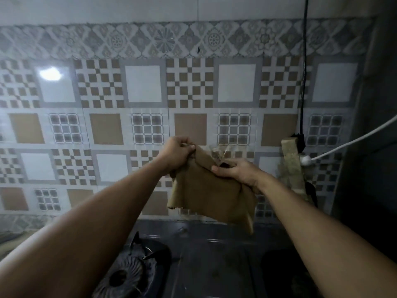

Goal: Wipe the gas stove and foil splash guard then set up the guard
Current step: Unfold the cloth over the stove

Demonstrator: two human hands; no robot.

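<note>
A tan cloth point(211, 197) hangs in front of the tiled wall, above the dark gas stove point(214, 261). My left hand point(177, 154) pinches its upper left corner. My right hand point(236, 172) grips its top edge a little lower and to the right, close to a clear hook point(219, 154) on the wall. The stove's left burner point(126, 276) with its black pan support shows at the bottom between my forearms. No foil splash guard is in view.
A patterned tile wall point(148, 117) fills the view. A black cable point(304, 72) drops to a socket point(299, 143) on a wooden strip at the right. A white cord point(352, 140) with its plug runs off right. The right side is dark.
</note>
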